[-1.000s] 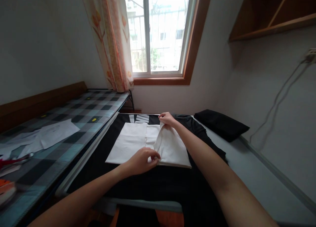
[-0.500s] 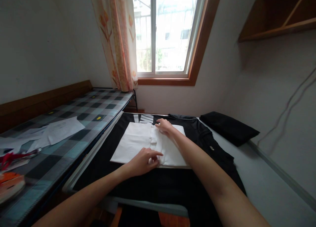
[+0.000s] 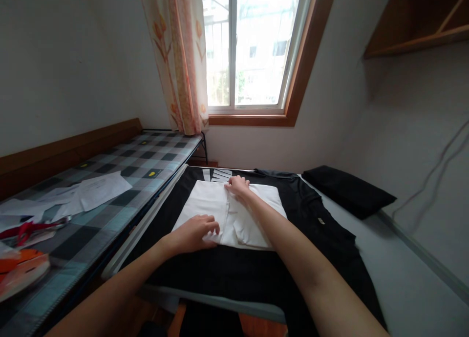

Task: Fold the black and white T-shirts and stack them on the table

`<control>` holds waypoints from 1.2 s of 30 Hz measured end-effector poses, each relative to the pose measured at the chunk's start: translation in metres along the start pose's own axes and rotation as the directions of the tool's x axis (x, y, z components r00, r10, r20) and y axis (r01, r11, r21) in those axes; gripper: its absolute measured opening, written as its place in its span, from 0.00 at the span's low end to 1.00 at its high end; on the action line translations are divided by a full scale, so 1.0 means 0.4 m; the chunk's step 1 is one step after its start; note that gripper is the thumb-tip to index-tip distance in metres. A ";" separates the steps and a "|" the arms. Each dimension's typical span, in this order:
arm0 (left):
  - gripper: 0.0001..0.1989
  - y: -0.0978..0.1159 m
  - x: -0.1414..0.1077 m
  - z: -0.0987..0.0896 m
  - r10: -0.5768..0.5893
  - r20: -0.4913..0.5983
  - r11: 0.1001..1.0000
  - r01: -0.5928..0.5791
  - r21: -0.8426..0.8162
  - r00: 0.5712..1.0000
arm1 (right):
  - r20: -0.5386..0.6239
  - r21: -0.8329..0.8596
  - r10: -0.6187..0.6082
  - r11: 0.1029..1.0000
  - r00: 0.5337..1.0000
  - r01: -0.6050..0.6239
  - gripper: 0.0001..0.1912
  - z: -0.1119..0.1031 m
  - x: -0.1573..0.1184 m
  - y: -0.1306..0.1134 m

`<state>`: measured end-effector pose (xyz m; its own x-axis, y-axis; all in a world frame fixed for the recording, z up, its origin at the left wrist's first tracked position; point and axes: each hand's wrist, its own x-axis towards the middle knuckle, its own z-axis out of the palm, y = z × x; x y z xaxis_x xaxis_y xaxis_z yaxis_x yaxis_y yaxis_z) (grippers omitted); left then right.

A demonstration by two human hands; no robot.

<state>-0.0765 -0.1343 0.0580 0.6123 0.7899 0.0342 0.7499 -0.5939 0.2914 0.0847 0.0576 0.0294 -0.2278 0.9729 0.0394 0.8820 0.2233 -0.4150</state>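
Note:
A folded white cloth (image 3: 256,229) lies flat on a spread-out black garment (image 3: 205,273), with a seam or fold line running up its middle. At the cloth's near edge is my left hand (image 3: 196,232), fingers bent over the top and thumb low at the edge, closed on it. Reaching across to the far edge, my right hand (image 3: 239,184) has its fingers bent and pinched on the cloth near the middle line. My right forearm covers part of the cloth's right half. A small loose flap stands a little raised right of the middle.
Beneath the garment is a white table (image 3: 388,268). A folded black item (image 3: 350,190) rests at its back right. To the left, a checked mattress (image 3: 146,154) carries papers (image 3: 97,193), red-handled scissors (image 3: 27,232) and an orange-and-white tape roll (image 3: 27,273). A window (image 3: 256,49) is behind.
My left hand has moved left along the near edge, its pointing finger now bent onto the cloth. My right hand has shifted slightly left at the far edge. The view has turned slightly left.

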 end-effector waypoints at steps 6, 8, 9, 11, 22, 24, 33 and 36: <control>0.10 0.003 0.001 0.020 0.073 -0.064 0.992 -0.079 -0.097 0.995 | -0.010 0.051 0.048 0.998 0.999 -0.047 0.13 -0.012 0.015 0.020; 0.11 0.013 0.009 0.026 0.097 -0.096 0.987 -0.108 -0.118 0.991 | -0.024 0.066 0.066 0.996 0.998 -0.065 0.14 -0.021 0.018 0.033; 0.11 0.019 0.014 0.029 0.106 -0.109 0.985 -0.119 -0.124 0.988 | -0.037 0.073 0.079 0.994 0.996 -0.076 0.14 -0.023 0.018 0.041; 0.11 0.027 0.024 0.034 0.118 -0.106 0.985 -0.130 -0.115 0.987 | -0.068 0.081 0.098 0.992 0.993 -0.092 0.13 -0.022 0.016 0.055; 0.14 -0.034 0.059 0.003 -0.040 -0.239 0.998 0.029 -0.051 0.970 | -0.205 0.044 0.012 0.999 0.979 -0.004 0.11 -0.093 -0.025 0.161; 0.13 -0.090 0.069 -0.011 -0.195 -0.330 0.977 0.211 0.012 0.924 | -0.236 0.002 0.029 1.000 0.971 -0.030 0.12 -0.136 -0.046 0.209; 0.17 -0.371 0.148 -0.030 -0.798 -0.038 0.516 0.649 -0.558 0.602 | 0.025 -0.082 0.305 0.950 0.952 -0.302 0.22 -0.218 -0.149 0.397; 0.19 -0.379 0.177 -0.030 -0.797 0.043 0.419 0.603 -0.679 0.602 | 0.091 -0.002 0.276 0.961 0.957 -0.277 0.23 -0.200 -0.161 0.398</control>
<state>-0.1499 0.0135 0.0277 -0.2183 0.9426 -0.2526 0.5134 0.3311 0.7917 0.2726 0.0353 0.0335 -0.0118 0.9870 -0.1600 0.9116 -0.0551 -0.4074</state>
